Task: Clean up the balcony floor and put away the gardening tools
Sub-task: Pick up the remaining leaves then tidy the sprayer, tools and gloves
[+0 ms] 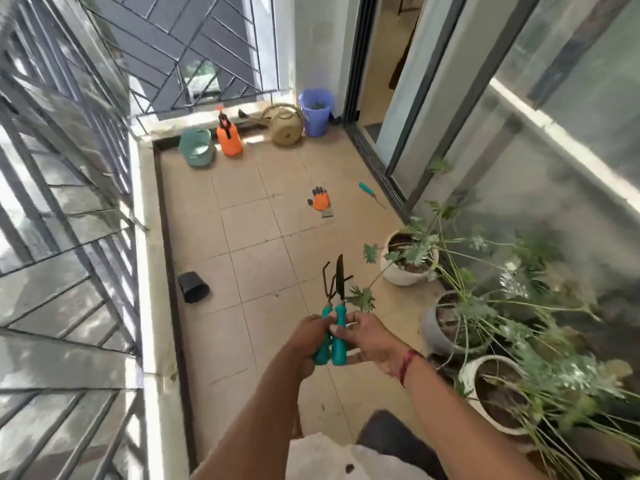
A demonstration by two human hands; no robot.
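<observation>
Two teal-handled garden tools stand upright in front of me: a small rake [328,282] and a narrow trowel [340,278]. My left hand [310,341] grips the rake's handle, and my right hand [367,337] holds the trowel's handle beside it. Farther out on the tiled floor [249,216] lie an orange glove [320,199] and another teal-handled tool [370,194]. A black empty pot [193,286] lies on its side near the left kerb.
Along the far wall stand a green basket [196,147], an orange sprayer [228,135], a tan watering can [285,125] and a blue bucket [316,111]. Potted plants [408,258] line the right side under the glass door. A metal railing [62,168] runs along the left.
</observation>
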